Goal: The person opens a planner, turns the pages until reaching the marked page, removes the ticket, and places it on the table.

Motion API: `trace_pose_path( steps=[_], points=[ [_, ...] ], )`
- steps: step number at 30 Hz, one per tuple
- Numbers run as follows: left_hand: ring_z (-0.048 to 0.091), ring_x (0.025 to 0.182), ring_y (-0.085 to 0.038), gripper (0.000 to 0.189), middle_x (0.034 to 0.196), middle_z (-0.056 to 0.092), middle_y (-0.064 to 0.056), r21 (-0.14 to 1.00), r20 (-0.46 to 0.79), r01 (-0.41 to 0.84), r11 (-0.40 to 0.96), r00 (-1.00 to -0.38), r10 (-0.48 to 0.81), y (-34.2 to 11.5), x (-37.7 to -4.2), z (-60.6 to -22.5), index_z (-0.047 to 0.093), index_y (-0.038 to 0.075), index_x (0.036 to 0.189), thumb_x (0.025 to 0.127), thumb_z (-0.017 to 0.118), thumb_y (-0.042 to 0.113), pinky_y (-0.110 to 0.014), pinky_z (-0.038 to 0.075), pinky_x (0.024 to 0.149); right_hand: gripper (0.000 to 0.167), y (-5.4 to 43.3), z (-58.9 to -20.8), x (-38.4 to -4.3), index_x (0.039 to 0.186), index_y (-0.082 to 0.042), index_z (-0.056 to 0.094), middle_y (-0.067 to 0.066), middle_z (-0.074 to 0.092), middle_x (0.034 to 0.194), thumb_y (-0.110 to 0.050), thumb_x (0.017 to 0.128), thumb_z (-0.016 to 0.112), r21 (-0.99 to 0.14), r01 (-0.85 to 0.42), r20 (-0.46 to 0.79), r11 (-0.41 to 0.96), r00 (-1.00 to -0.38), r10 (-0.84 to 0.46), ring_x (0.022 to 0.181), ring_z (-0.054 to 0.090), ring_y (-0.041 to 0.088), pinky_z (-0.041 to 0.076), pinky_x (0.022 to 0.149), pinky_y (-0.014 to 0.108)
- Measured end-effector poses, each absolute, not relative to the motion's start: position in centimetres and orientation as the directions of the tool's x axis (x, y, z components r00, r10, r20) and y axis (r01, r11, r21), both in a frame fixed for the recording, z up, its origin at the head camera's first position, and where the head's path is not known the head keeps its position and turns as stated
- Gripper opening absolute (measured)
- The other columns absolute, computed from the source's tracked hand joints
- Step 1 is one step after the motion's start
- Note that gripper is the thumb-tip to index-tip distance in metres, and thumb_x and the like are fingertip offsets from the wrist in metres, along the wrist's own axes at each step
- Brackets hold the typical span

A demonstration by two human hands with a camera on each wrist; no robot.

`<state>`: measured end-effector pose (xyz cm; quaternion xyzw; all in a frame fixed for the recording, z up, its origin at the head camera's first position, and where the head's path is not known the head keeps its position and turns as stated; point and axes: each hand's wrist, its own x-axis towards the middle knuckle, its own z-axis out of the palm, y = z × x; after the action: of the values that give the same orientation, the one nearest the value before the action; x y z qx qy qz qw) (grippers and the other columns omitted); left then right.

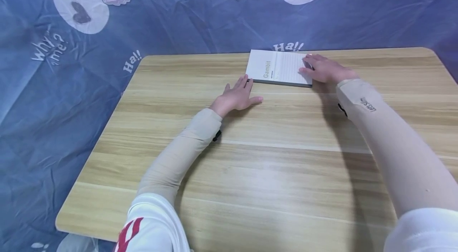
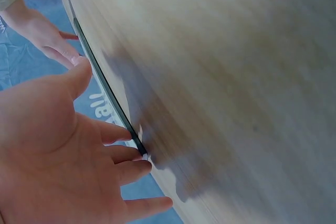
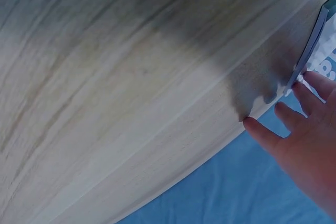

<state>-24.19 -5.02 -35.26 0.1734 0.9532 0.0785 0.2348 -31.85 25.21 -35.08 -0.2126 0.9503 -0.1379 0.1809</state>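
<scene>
A white notebook [image 1: 257, 63] with "Gambit" printed on its cover and a dark edge lies flat at the far side of the table. My left hand [image 1: 237, 96] is spread out, its fingertips right at the notebook's near left corner and its thumb pointing right. In the left wrist view, those fingers reach the notebook's dark edge [image 2: 107, 87]. My right hand [image 1: 325, 69] touches the notebook's right end, with fingers extended over that side. From the right wrist, the fingers [image 3: 261, 135] look fairly straight, and some meet the notebook's end [image 3: 308, 45].
The wooden table [image 1: 264, 172] has rounded corners, and its far edge runs just behind the notebook. A blue cloth [image 1: 171, 9] with printed words, hearts and clouds hangs behind the table and down its left side.
</scene>
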Motion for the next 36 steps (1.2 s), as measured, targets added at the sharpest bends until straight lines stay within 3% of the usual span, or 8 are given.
trace_pose_path(
  steps=[7, 13, 22, 36],
  points=[
    [-0.009, 0.149, -0.021, 0.085, 0.163, -0.012, -0.009, 0.215, -0.422, 0.302, 0.929, -0.829, 0.367, -5.2, -24.2, -35.4, -0.001, 0.01, 0.158, 0.099, 0.029, 0.063, -0.054, 0.0, 0.118, 0.069, 25.7, -35.0, -30.8, 0.149, 0.011, 0.023, 0.038, 0.017, 0.152, -0.042, 0.106, 0.032, -0.313, -0.399, -0.226, 0.862, -0.85, -0.476, 0.139, 0.013, 0.055, 0.011, 0.113, 0.062],
    [-0.007, 0.149, -0.022, 0.085, 0.164, -0.01, -0.009, 0.203, -0.415, 0.31, 0.929, -0.832, 0.369, -5.7, -23.9, -35.4, 0.0, 0.009, 0.158, 0.099, 0.03, 0.064, -0.056, 0.002, 0.117, 0.061, 26.2, -34.8, -28.8, 0.144, 0.007, 0.035, 0.039, 0.031, 0.145, -0.04, 0.106, 0.036, -0.297, -0.436, -0.182, 0.85, -0.848, -0.498, 0.133, 0.025, 0.058, 0.02, 0.108, 0.067],
    [-0.005, 0.15, -0.023, 0.085, 0.164, -0.008, -0.01, 0.217, -0.396, 0.328, 0.919, -0.831, 0.39, -6.4, -23.6, -35.6, 0.002, 0.007, 0.158, 0.1, 0.031, 0.062, -0.056, 0.004, 0.117, 0.064, 27.0, -35.2, -25.4, 0.144, 0.009, 0.038, 0.035, 0.032, 0.146, -0.042, 0.105, 0.04, -0.3, -0.441, -0.164, 0.846, -0.85, -0.501, 0.133, 0.024, 0.058, 0.02, 0.107, 0.07],
    [-0.006, 0.15, -0.02, 0.073, 0.164, -0.007, -0.006, 0.239, -0.398, 0.34, 0.91, -0.82, 0.411, -7.0, -23.4, -35.5, 0.002, 0.007, 0.158, 0.105, 0.028, 0.05, -0.055, 0.003, 0.118, 0.057, 26.8, -35.3, -18.4, 0.139, 0.004, 0.051, 0.026, 0.046, 0.141, -0.036, 0.099, 0.058, -0.25, -0.513, -0.078, 0.821, -0.835, -0.545, 0.13, 0.037, 0.05, 0.034, 0.096, 0.07]
  ],
)
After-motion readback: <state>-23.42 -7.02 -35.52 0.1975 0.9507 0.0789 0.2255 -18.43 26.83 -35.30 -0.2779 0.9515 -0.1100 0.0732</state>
